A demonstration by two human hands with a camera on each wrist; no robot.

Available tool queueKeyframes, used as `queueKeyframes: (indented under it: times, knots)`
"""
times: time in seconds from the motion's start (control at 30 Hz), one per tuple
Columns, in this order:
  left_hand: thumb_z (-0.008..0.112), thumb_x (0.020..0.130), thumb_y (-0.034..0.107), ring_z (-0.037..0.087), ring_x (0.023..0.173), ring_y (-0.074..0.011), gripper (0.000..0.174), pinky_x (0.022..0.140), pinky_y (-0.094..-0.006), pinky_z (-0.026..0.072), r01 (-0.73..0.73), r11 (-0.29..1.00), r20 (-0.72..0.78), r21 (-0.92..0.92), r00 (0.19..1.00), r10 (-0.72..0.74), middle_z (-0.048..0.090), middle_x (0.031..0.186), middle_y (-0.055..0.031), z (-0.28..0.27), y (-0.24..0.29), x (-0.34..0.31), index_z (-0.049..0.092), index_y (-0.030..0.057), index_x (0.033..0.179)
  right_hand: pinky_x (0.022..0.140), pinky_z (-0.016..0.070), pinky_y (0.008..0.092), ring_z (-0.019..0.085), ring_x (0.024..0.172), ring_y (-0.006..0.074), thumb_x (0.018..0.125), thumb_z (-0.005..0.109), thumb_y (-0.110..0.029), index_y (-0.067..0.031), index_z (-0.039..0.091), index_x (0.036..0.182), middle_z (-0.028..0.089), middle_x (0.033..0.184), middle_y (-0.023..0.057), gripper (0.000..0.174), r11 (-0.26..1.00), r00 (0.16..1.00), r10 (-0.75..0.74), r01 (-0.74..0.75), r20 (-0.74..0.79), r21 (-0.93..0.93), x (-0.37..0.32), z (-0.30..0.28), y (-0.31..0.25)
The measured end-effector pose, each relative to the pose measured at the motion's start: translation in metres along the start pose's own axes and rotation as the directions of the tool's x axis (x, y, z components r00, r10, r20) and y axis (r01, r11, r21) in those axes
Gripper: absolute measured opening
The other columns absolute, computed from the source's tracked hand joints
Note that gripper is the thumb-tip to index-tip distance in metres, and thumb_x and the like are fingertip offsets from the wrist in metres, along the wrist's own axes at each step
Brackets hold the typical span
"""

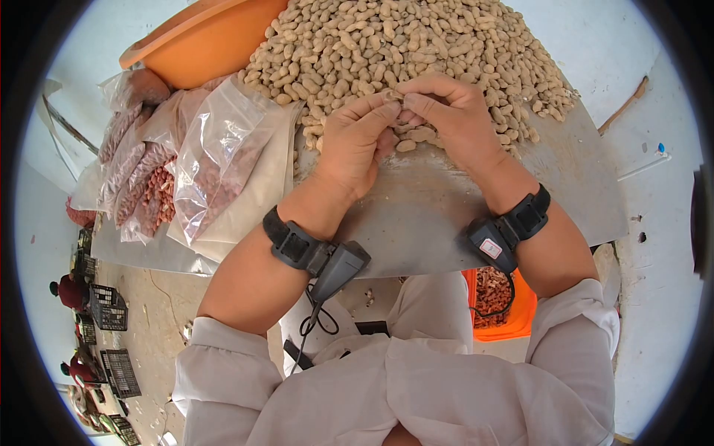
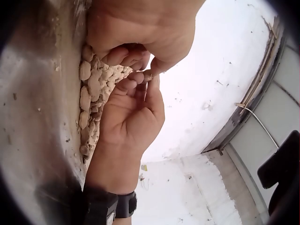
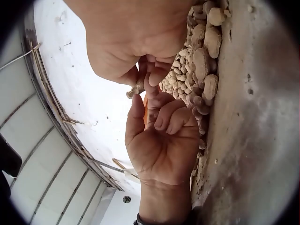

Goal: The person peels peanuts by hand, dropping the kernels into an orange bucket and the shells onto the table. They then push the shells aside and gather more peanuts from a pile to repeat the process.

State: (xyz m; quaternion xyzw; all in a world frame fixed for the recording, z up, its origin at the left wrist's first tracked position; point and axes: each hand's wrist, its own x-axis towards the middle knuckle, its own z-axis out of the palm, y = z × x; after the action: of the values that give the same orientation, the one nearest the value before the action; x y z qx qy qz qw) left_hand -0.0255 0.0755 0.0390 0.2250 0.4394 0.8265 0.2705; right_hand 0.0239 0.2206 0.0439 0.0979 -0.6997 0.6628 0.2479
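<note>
Above the front edge of a heap of unshelled peanuts (image 1: 416, 44), both hands meet fingertip to fingertip. Between them is a small peanut (image 3: 134, 90), its shell partly covered by the fingers. My left hand (image 1: 355, 141) pinches it with thumb and forefinger, the other fingers curled in. The right hand (image 1: 465, 126) pinches it from the other side, thumb against forefinger. In the left wrist view, the right hand (image 2: 131, 117) shows its palm side, with the peanut (image 2: 148, 75) at its fingertips. A few loose peanuts (image 1: 406, 146) lie on the table just below the hands.
The heap rests on a metal table (image 1: 416, 215). To the left are clear bags (image 1: 223, 149) of reddish shelled kernels and an orange basin (image 1: 201, 41). An orange container (image 1: 513, 312) with reddish bits stands below the table edge. Black crates (image 1: 109, 307) stand on the floor farther left.
</note>
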Motion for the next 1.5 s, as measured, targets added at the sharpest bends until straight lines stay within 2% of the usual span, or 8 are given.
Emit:
queueKeyframes:
  times: [0.13, 0.33, 0.73, 0.93, 1.07, 1.23, 1.33, 1.5]
  knots:
    - [0.054, 0.085, 0.007, 0.039, 0.053, -0.0044, 0.01, 0.046, -0.0183, 0.0283, -0.042, 0.999, 0.009, 0.013, 0.999, 0.042, 0.052, 0.069, 0.0015, -0.009, -0.005, 0.002, 0.057, 0.0042, 0.076, 0.058, 0.0473, 0.02, 0.057, 0.066, 0.0078, 0.078, 0.065, -0.007, 0.002, 0.064, 0.092, 0.063, 0.076, 0.0048, 0.016, 0.99, 0.999, -0.024, 0.029, 0.034, -0.141, -0.001, 0.001, -0.001]
    - [0.053, 0.086, 0.007, 0.039, 0.052, -0.0042, 0.007, 0.046, -0.018, 0.0282, -0.045, 0.998, -0.006, 0.033, 0.999, 0.045, 0.052, 0.068, 0.0009, -0.004, -0.002, 0.001, 0.057, 0.0024, 0.082, 0.058, 0.048, 0.0206, 0.058, 0.066, 0.0076, 0.077, 0.063, -0.006, 0.0018, 0.064, 0.092, 0.063, 0.077, 0.0058, 0.016, 0.991, 0.997, 0.034, -0.025, 0.072, -0.129, 0.0, -0.002, -0.003]
    - [0.052, 0.086, 0.009, 0.044, 0.055, -0.0042, 0.009, 0.047, -0.0166, 0.034, -0.191, 0.847, -0.04, 0.496, 0.97, 0.242, 0.053, 0.068, 0.0002, -0.004, -0.013, 0.008, 0.056, 0.0011, 0.088, 0.058, 0.0466, 0.0217, 0.057, 0.067, 0.0088, 0.071, 0.058, -0.001, 0.0023, 0.058, 0.084, 0.061, 0.073, 0.0053, 0.014, 0.97, 0.999, 0.039, -0.033, 0.021, -0.239, -0.002, 0.004, 0.001]
    - [0.051, 0.084, 0.007, 0.044, 0.055, -0.0046, 0.01, 0.047, -0.0166, 0.0334, -0.158, 0.921, -0.081, 0.357, 0.977, 0.199, 0.055, 0.069, -0.0007, -0.003, -0.012, 0.008, 0.058, 0.0005, 0.087, 0.059, 0.0443, 0.0204, 0.055, 0.068, 0.0078, 0.072, 0.055, 0.001, 0.0009, 0.059, 0.081, 0.06, 0.075, 0.0033, 0.01, 0.998, 0.999, 0.046, -0.046, -0.002, -0.04, -0.001, 0.001, 0.002]
    - [0.053, 0.082, 0.005, 0.047, 0.062, -0.0058, 0.01, 0.054, -0.0185, 0.0379, -0.164, 0.872, 0.07, 0.462, 0.986, 0.148, 0.058, 0.075, -0.0017, -0.009, -0.009, 0.006, 0.061, -0.0008, 0.085, 0.06, 0.0428, 0.0204, 0.053, 0.068, 0.0073, 0.073, 0.055, 0.0, 0.0011, 0.062, 0.085, 0.059, 0.075, 0.0026, 0.015, 0.992, 0.994, 0.091, -0.086, -0.053, 0.093, 0.004, -0.009, 0.01]
    - [0.058, 0.078, 0.003, 0.051, 0.073, -0.0073, 0.009, 0.066, -0.0212, 0.0418, -0.232, 0.655, 0.267, 0.719, 0.962, 0.047, 0.058, 0.078, 0.0002, -0.011, -0.011, 0.004, 0.063, 0.0002, 0.085, 0.057, 0.0409, 0.0201, 0.05, 0.064, 0.0073, 0.073, 0.056, 0.0, 0.0011, 0.064, 0.094, 0.059, 0.075, 0.0024, 0.023, 0.992, 0.992, 0.096, -0.089, -0.082, 0.094, 0.002, -0.005, -0.003]
    - [0.062, 0.071, 0.008, 0.056, 0.067, -0.0134, 0.012, 0.062, -0.0254, 0.0448, -0.265, 0.598, 0.325, 0.757, 0.946, 0.008, 0.06, 0.076, -0.0073, -0.009, -0.012, 0.001, 0.066, 0.0015, 0.081, 0.058, 0.042, 0.0196, 0.053, 0.067, 0.0075, 0.073, 0.055, 0.0, 0.0003, 0.065, 0.096, 0.06, 0.077, 0.0034, 0.025, 0.996, 0.995, 0.076, -0.073, -0.057, 0.054, 0.003, -0.009, 0.004]
    - [0.057, 0.073, 0.0, 0.051, 0.07, -0.0091, 0.014, 0.062, -0.0221, 0.0411, -0.35, 0.484, 0.42, 0.802, 0.907, -0.039, 0.057, 0.08, -0.0025, -0.003, -0.006, -0.006, 0.065, 0.002, 0.085, 0.059, 0.0431, 0.0192, 0.054, 0.07, 0.0071, 0.074, 0.057, -0.002, 0.0, 0.065, 0.098, 0.06, 0.078, 0.0036, 0.025, 0.998, 0.998, 0.046, -0.044, -0.049, 0.036, 0.003, -0.008, 0.004]
